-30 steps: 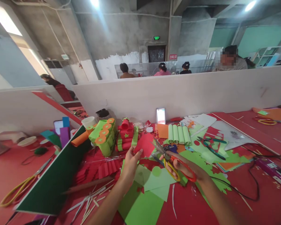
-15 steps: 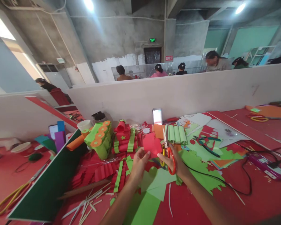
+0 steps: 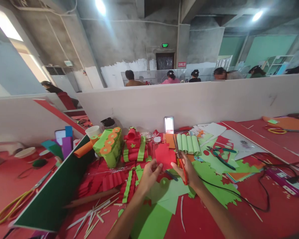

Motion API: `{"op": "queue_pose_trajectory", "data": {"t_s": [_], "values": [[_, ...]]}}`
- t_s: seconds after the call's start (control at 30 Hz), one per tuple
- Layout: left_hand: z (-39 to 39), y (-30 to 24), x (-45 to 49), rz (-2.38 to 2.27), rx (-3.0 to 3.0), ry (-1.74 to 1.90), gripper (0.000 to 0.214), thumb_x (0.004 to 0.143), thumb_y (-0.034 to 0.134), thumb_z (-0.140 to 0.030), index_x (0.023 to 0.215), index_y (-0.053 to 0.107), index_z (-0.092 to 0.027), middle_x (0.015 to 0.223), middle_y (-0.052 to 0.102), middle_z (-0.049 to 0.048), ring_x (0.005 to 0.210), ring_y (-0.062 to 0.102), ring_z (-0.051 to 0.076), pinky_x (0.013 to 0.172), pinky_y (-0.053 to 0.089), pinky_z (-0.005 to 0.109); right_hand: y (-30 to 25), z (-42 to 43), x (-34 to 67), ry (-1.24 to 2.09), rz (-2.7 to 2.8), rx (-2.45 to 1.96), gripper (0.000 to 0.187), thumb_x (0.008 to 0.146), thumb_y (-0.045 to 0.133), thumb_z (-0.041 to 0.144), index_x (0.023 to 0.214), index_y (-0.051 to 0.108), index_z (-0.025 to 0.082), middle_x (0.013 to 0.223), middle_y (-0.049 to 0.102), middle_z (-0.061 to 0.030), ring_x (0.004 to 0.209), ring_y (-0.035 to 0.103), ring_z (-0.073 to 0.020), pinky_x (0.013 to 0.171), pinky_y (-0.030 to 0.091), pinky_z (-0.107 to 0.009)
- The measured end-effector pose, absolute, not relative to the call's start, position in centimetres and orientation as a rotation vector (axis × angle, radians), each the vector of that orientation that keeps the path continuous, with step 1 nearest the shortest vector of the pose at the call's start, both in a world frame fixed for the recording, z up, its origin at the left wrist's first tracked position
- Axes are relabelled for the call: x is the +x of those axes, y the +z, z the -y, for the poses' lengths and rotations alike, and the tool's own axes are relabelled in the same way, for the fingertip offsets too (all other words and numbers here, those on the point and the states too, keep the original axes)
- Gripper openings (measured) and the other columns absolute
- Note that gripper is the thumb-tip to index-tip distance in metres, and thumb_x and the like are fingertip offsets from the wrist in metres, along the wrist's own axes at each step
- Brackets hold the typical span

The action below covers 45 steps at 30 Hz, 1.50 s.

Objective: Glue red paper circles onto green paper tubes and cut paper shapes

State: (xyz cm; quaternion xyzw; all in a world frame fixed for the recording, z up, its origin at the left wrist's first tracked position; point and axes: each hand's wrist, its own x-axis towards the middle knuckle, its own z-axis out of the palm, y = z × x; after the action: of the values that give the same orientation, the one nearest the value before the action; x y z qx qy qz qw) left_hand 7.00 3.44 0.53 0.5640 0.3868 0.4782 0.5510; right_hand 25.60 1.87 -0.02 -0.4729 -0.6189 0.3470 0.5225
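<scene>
Between thumb and fingers my left hand (image 3: pixel 150 172) pinches the left edge of a piece of red paper (image 3: pixel 165 156) with an uneven, cut edge. My right hand (image 3: pixel 186 169) is closed around the scissors (image 3: pixel 183 167), which have orange handles. Their blades point away from me, just right of the paper. My right thumb meets the paper's lower right corner. Under the hands lie light green sheets (image 3: pixel 169 196) and a brighter green sheet (image 3: pixel 151 222). Pale green paper rolls (image 3: pixel 188 144) lie beyond the scissors.
Left of my hands stand green rolls with orange tops (image 3: pixel 108 146) and a red paper bundle (image 3: pixel 134 146). A dark green board (image 3: pixel 49 196) leans beyond thin sticks (image 3: pixel 94 219). Rightward are pliers (image 3: pixel 221 157), green scraps (image 3: pixel 214 179), a black cable and a purple power strip (image 3: pixel 285 181). A phone (image 3: pixel 168 125) stands behind.
The scissors have turned in my right hand, so their blades and handles look closer together. The red paper is tilted differently. The whole view has shifted slightly.
</scene>
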Motion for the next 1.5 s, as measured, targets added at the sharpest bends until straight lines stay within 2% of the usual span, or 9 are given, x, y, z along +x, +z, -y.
{"op": "queue_pose_trajectory", "data": {"t_s": [0.17, 0.3, 0.6, 0.77, 1.13, 1.33, 1.5], "values": [[-4.3, 0.8, 6.4, -0.95, 1.056, 1.329, 0.042, 0.068, 0.077, -0.049, 0.074, 0.049, -0.019, 0.063, 0.06, -0.003, 0.06, 0.063, 0.015, 0.062, 0.051, 0.026, 0.0, -1.2, 25.7, 1.018, 1.541, -1.079, 0.05, 0.085, 0.063, 0.052, 0.119, 0.046, 0.021, 0.075, 0.05, 0.0035, 0.06, 0.046, -0.0125, 0.057, 0.042, -0.024], [-4.6, 0.3, 6.4, -0.927, 0.94, 1.472, 0.04, 0.07, 0.077, -0.045, 0.078, 0.047, -0.021, 0.064, 0.059, -0.0049, 0.059, 0.063, 0.014, 0.063, 0.053, 0.027, 0.8, 0.0, 25.7, 1.19, 1.728, -1.125, 0.052, 0.091, 0.052, 0.058, 0.127, 0.044, 0.021, 0.077, 0.049, 0.0024, 0.059, 0.042, -0.012, 0.055, 0.038, -0.023], [-4.8, 0.0, 6.2, -0.973, 0.907, 1.656, 0.037, 0.075, 0.073, -0.045, 0.083, 0.045, -0.023, 0.072, 0.063, -0.001, 0.072, 0.067, 0.019, 0.068, 0.053, 0.028, 1.5, 1.1, 25.1, 1.338, 1.815, -1.231, 0.054, 0.092, 0.046, 0.064, 0.127, 0.047, 0.022, 0.078, 0.052, 0.0024, 0.05, 0.046, -0.0086, 0.046, 0.04, -0.021], [-4.8, 0.3, 5.9, -1.01, 0.957, 1.67, 0.037, 0.078, 0.071, -0.045, 0.08, 0.041, -0.023, 0.066, 0.057, -0.0047, 0.067, 0.065, 0.017, 0.063, 0.05, 0.026, 1.7, 1.6, 25.0, 1.471, 1.77, -1.181, 0.05, 0.091, 0.048, 0.064, 0.118, 0.049, 0.022, 0.076, 0.052, 0.0032, 0.045, 0.045, -0.0066, 0.04, 0.038, -0.018], [-3.3, 0.0, 7.6, -1.028, 1.163, 1.548, 0.032, 0.086, 0.062, -0.044, 0.077, 0.04, -0.023, 0.062, 0.052, -0.0047, 0.058, 0.057, 0.013, 0.055, 0.044, 0.022, 0.3, 1.4, 22.2, 1.442, 1.592, -1.119, 0.057, 0.088, 0.045, 0.069, 0.119, 0.048, 0.021, 0.068, 0.049, 0.0047, 0.046, 0.046, -0.0087, 0.041, 0.043, -0.02], [-3.3, -0.1, 7.6, -1.017, 1.153, 1.565, 0.033, 0.084, 0.065, -0.045, 0.076, 0.042, -0.022, 0.063, 0.048, -0.0047, 0.059, 0.053, 0.013, 0.055, 0.041, 0.023, 0.1, 1.4, 22.0, 1.434, 1.556, -1.155, 0.056, 0.089, 0.046, 0.067, 0.122, 0.048, 0.021, 0.068, 0.049, 0.0043, 0.046, 0.047, -0.0094, 0.042, 0.043, -0.02], [-3.1, 0.2, 7.7, -1.027, 1.074, 1.569, 0.033, 0.08, 0.069, -0.046, 0.077, 0.047, -0.022, 0.066, 0.052, -0.0035, 0.06, 0.052, 0.012, 0.056, 0.041, 0.023, -0.4, 1.5, 22.0, 1.402, 1.543, -1.176, 0.054, 0.089, 0.049, 0.066, 0.119, 0.05, 0.021, 0.068, 0.05, 0.0047, 0.043, 0.046, -0.0083, 0.039, 0.041, -0.019]]}}
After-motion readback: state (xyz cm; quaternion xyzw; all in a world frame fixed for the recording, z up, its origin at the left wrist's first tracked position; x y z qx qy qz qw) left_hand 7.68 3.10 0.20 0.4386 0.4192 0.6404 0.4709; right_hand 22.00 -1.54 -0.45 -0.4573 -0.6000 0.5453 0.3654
